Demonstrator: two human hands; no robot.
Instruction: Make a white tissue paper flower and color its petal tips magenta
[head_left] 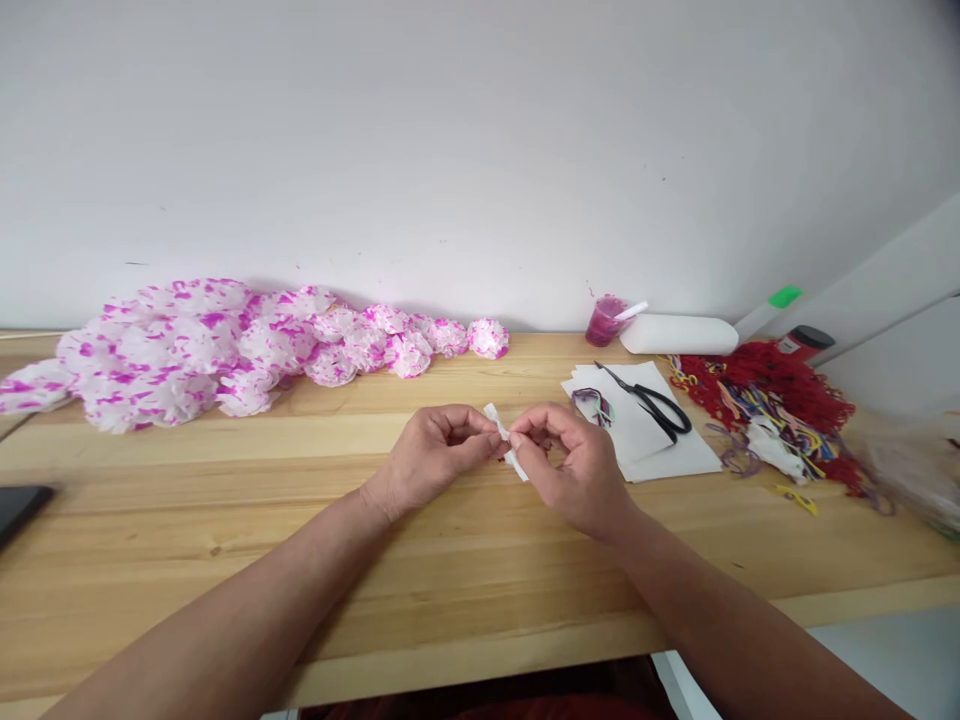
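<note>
A narrow folded strip of white tissue paper point(517, 464) is held at its middle between my two hands, above the wooden table. My left hand point(442, 450) is closed in a pinch on it from the left. From the other side my right hand point(574, 460) pinches the same spot, thumb and forefinger together. Small bits of dark red show by the fingertips, perhaps yarn; the fingers mostly hide them. Just right of my right hand lie white paper sheets point(652, 455) with black-handled scissors point(660, 408) and a small tangle of dark yarn point(592, 405) on top.
White-and-magenta paper pompoms point(187, 350) are heaped along the wall at left. At the back right stand a magenta-stained cup point(606, 322), a white rounded object point(679, 335) and a dark-lidded jar point(806, 343). Red and multicoloured yarn point(780, 390) lies beside them. A black flat object point(22, 508) sits far left.
</note>
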